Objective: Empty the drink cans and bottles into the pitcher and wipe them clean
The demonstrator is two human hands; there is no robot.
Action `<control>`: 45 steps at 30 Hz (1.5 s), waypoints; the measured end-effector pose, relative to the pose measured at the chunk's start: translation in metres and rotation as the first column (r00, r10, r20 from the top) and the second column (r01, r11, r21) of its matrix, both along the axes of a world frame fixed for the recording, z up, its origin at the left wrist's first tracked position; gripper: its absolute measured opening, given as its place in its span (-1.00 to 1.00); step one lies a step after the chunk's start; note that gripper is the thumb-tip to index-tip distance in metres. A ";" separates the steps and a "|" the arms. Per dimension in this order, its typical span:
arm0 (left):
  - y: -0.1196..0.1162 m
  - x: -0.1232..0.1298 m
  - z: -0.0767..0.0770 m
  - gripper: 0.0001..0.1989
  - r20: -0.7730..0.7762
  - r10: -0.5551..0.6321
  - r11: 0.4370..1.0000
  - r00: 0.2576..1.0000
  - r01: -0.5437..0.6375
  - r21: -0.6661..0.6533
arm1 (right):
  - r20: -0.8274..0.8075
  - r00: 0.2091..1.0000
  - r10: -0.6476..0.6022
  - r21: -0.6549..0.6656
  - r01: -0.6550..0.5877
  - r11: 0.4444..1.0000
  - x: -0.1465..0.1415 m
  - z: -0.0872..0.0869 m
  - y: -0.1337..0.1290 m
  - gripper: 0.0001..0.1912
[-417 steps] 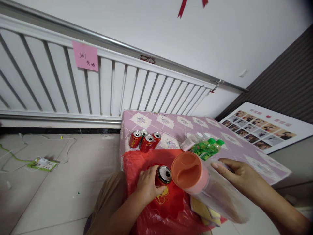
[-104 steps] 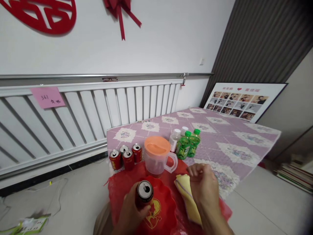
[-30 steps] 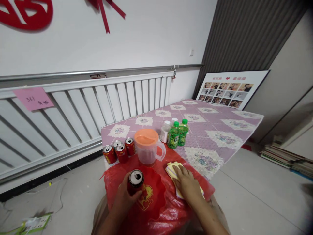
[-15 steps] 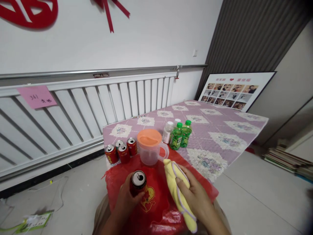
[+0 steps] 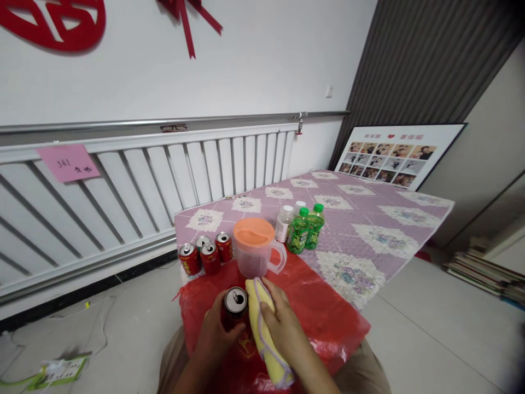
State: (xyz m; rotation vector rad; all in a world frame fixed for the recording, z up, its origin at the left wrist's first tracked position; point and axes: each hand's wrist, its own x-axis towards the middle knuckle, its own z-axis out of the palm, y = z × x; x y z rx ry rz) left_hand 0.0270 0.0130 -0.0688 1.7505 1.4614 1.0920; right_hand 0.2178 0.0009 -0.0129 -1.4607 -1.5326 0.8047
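The left hand [image 5: 214, 332], wrapped round the opened drink can [image 5: 235, 301], should steady it upright against the yellow cloth [image 5: 263, 345] the right hand [image 5: 286, 329] pinches beside it.

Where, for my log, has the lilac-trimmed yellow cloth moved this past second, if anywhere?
Yes: the cloth moved left relative to the translucent orange-lidded pitcher.

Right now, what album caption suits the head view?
Left hand holds an opened drink can; right hand, a lilac-edged yellow cloth.

The white heater [image 5: 162, 169] has a pink note [image 5: 68, 163] on its front, a red bow [image 5: 186, 24] above it and a photo board [image 5: 394, 155] to its right.
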 end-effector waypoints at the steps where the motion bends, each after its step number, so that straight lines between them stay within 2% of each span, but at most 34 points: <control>1: 0.000 0.000 0.000 -0.31 0.002 -0.006 1.000 1.000 0.006 0.007 | 0.018 1.000 0.013 -0.012 -0.013 1.000 -0.003 -0.001 -0.001 -0.43; 6: 0.000 0.002 0.004 -0.36 0.019 -0.045 0.999 0.999 0.045 -0.003 | 0.073 0.994 0.076 -0.068 -0.071 0.995 -0.012 -0.004 -0.006 -0.33; 16: -0.001 0.003 0.008 -0.37 0.056 -0.060 0.998 0.997 0.060 0.009 | 0.200 0.974 0.110 -0.082 -0.096 0.992 -0.017 0.009 -0.008 -0.42; 21: -0.001 0.003 0.009 -0.35 0.045 -0.057 0.998 0.997 0.057 -0.001 | 0.225 0.961 0.161 -0.153 -0.128 0.980 -0.014 0.003 -0.007 -0.39; 26: -0.001 0.003 0.009 -0.35 0.051 -0.058 0.998 0.997 0.058 -0.008 | 0.209 0.967 0.148 -0.137 -0.121 0.983 -0.012 -0.002 -0.007 -0.38; 34: 0.000 0.002 0.009 -0.35 0.036 -0.077 0.997 0.996 0.076 0.015 | 0.156 0.983 0.097 0.001 -0.098 0.995 -0.009 0.013 -0.006 -0.46; 41: 0.000 0.000 0.007 -0.33 0.035 -0.074 0.997 0.997 0.074 0.008 | 0.259 0.958 0.125 -0.102 -0.102 0.990 -0.012 -0.001 -0.012 -0.42; 45: 0.002 -0.003 0.009 -0.33 0.062 -0.116 0.993 0.991 0.116 -0.001 | 0.269 0.956 0.118 -0.115 -0.090 0.989 -0.012 0.000 -0.017 -0.43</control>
